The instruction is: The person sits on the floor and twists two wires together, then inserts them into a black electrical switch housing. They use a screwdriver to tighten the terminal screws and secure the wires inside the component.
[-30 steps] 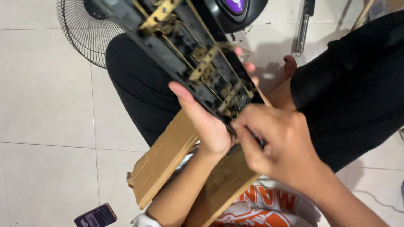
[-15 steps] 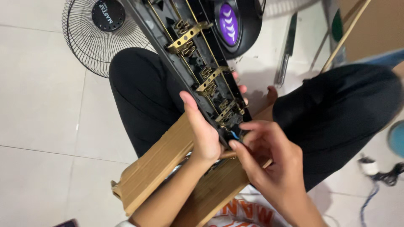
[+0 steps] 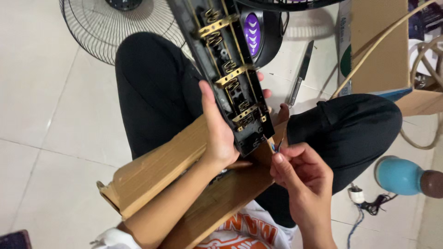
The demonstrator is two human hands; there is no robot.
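Since half a second ago your right hand [image 3: 302, 184] has drawn back from the lower end of the opened power strip [image 3: 228, 76] and now sits just below and to the right of it, while your view has dipped so the strip's end shows plainly.

Far left, the wire guard of a floor fan [image 3: 104, 32] lies on the pale tiled floor [image 3: 41, 115]. Next comes your black-trousered leg [image 3: 152, 92], and across your lap a strip of folded brown cardboard [image 3: 157, 168] runs from lower left up toward the middle.

Your left hand [image 3: 219, 133] wraps the power strip's lower end from the left, thumb up along its edge and fingertips showing at the far side. The strip stands tilted, its open black shell and brass contact bars facing you, its bottom end resting against the cardboard.

Your right hand has thumb and forefinger pressed together on a thin blue wire [image 3: 279, 146] that comes off the strip's bottom corner.

Further right, a knife [image 3: 301, 76] lies on the floor near a cardboard box [image 3: 376, 50], and a blue rounded object [image 3: 399, 175] sits by your right knee.
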